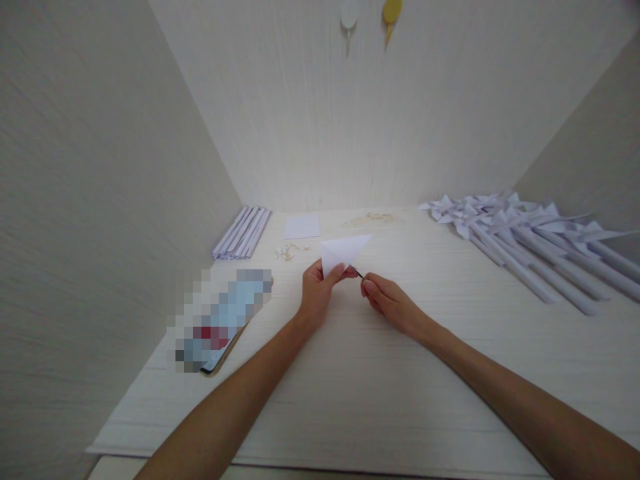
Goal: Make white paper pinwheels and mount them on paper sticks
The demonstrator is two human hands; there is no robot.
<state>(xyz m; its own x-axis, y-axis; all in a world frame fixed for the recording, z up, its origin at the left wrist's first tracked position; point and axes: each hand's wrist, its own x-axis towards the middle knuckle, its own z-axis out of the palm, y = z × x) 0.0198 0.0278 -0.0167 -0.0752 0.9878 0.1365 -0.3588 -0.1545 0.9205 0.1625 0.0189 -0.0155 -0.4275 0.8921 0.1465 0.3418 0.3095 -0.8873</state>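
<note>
Pinching a folded white paper triangle (344, 251) in the left hand (316, 293), mostly jutting out past the grip; grasping a slim dark tool (357, 273) in the right hand (389, 300), near the triangle's lower edge. Facing a square paper sheet (301, 227) beyond, rolled paper tubes (243, 233) at left, paper pinwheels (527, 233) at right.

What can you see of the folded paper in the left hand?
The folded paper is plain white, roughly triangular, held over the tabletop, sharp corner pointing right. The left hand pinches its lower edge, thumb in front. The slim dark tool in the right hand is near that edge; contact is unclear.
</note>
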